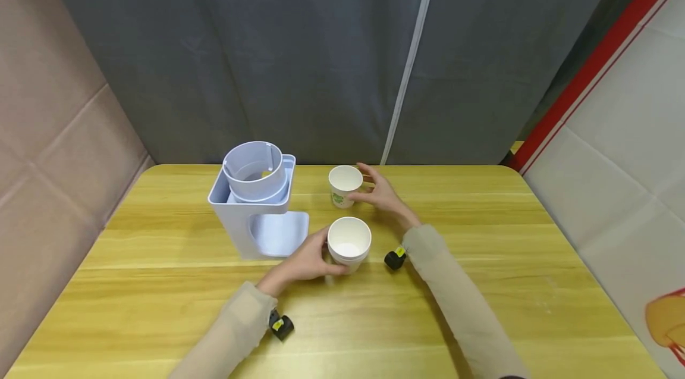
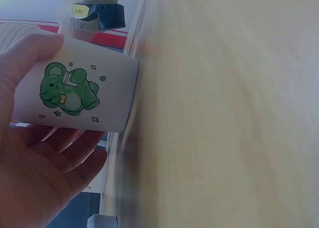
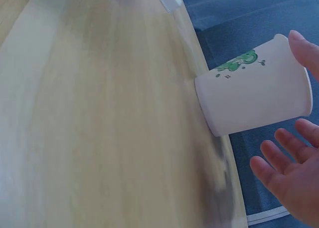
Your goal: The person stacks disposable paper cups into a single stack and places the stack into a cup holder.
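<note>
My left hand (image 1: 311, 257) holds a stack of white paper cups (image 1: 349, 242), with the thumb on the near side and the fingers around the far side. The left wrist view shows a green cartoon animal printed on the outer paper cup (image 2: 75, 96) and several stacked rims. Whether the stack touches the table cannot be told. Behind it, a single white paper cup (image 1: 342, 185) stands upright on the table. My right hand (image 1: 381, 193) is spread around this cup, thumb at its side near the rim. In the right wrist view the other fingers (image 3: 271, 163) are apart from the cup (image 3: 254, 91).
A pale blue plastic stand (image 1: 241, 227) with a round open holder (image 1: 254, 174) on top and a flat base is left of the cups. The wooden table (image 1: 508, 284) ends at a dark grey curtain (image 1: 321, 58). Small black cameras sit at both wrists.
</note>
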The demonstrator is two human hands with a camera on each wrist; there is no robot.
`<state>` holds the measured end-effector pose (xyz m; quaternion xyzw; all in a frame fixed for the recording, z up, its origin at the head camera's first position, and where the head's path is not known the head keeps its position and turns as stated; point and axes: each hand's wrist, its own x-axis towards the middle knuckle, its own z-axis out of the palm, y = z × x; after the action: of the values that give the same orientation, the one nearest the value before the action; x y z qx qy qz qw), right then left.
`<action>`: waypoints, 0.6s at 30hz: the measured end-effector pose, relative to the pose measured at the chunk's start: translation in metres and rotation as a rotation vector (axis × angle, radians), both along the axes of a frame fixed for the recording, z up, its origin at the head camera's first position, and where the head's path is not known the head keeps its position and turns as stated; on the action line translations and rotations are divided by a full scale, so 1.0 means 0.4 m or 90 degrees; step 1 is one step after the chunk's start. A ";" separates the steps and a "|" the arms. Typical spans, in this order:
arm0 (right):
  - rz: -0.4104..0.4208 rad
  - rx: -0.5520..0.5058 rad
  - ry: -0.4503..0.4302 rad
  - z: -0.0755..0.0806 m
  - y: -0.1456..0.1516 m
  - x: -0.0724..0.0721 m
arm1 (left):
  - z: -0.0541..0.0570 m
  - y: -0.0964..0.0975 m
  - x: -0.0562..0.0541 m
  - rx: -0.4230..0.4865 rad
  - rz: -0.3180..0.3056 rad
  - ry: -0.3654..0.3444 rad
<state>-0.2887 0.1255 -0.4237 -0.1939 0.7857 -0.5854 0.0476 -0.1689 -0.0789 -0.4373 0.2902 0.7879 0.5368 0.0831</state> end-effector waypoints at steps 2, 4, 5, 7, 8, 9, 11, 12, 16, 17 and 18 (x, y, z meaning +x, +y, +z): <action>0.005 -0.011 -0.008 0.009 -0.006 0.004 | -0.008 -0.001 -0.005 0.004 -0.004 0.001; 0.010 -0.017 -0.009 0.023 -0.013 0.012 | -0.012 -0.002 -0.008 0.012 -0.008 0.004; 0.012 -0.023 -0.010 0.030 -0.017 0.017 | -0.013 -0.003 -0.008 0.013 -0.009 0.007; 0.016 -0.028 -0.010 0.044 -0.024 0.026 | -0.013 -0.004 -0.009 0.013 -0.011 0.011; 0.015 -0.024 -0.009 0.048 -0.027 0.030 | -0.012 -0.004 -0.009 0.013 -0.011 0.012; 0.014 -0.022 -0.009 0.052 -0.030 0.033 | -0.011 -0.004 -0.008 0.011 -0.011 0.012; 0.013 -0.022 -0.011 0.057 -0.034 0.037 | -0.010 -0.004 -0.008 0.008 -0.010 0.013; 0.012 -0.022 -0.009 0.057 -0.036 0.038 | -0.009 -0.003 -0.007 0.008 -0.010 0.012; 0.007 -0.026 -0.002 0.056 -0.040 0.038 | -0.008 -0.003 -0.006 0.006 -0.008 0.013; 0.007 -0.028 -0.002 0.055 -0.041 0.037 | -0.008 -0.003 -0.007 0.007 -0.008 0.012; 0.006 -0.029 -0.002 0.054 -0.042 0.035 | -0.008 -0.003 -0.006 0.007 -0.008 0.012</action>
<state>-0.2748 0.1089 -0.4019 -0.1978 0.7714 -0.6030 0.0470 -0.1715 -0.0800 -0.4404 0.3009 0.7839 0.5375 0.0775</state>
